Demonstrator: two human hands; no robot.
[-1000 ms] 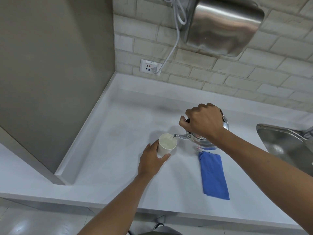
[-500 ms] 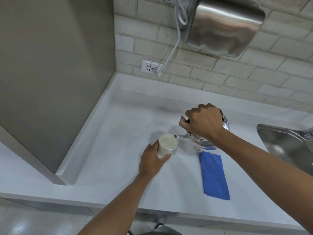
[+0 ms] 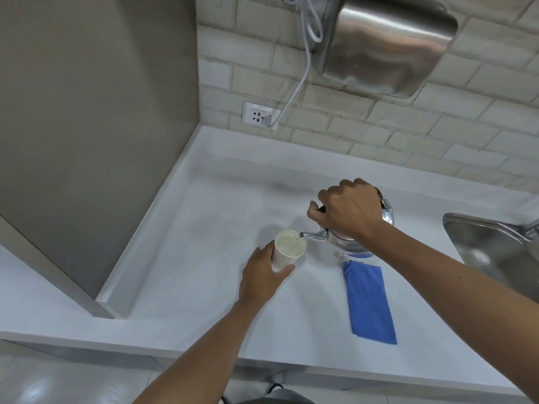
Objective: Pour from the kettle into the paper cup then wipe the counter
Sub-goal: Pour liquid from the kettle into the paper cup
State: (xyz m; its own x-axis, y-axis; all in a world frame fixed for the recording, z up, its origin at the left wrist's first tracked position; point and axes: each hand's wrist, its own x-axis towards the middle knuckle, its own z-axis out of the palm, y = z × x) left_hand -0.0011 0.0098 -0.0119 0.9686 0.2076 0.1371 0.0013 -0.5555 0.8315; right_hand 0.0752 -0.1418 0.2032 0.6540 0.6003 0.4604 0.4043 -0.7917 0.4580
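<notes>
A white paper cup (image 3: 287, 252) stands on the white counter (image 3: 204, 234), and my left hand (image 3: 262, 277) wraps around its near side. My right hand (image 3: 348, 211) grips the dark handle of a shiny steel kettle (image 3: 347, 243), which is tilted to the left. The kettle's thin spout (image 3: 312, 235) reaches over the cup's right rim, and pale liquid shows inside the cup. A folded blue cloth (image 3: 369, 301) lies flat on the counter just in front of the kettle, untouched.
A steel sink (image 3: 490, 252) with a tap is set into the counter at the right. A steel hand dryer (image 3: 388, 45) hangs on the brick wall, its cord running to a wall socket (image 3: 259, 115). A grey partition (image 3: 87, 126) bounds the counter's left.
Almost nothing differs. Both hands hold their places, and the kettle stays tipped with its spout over the cup.
</notes>
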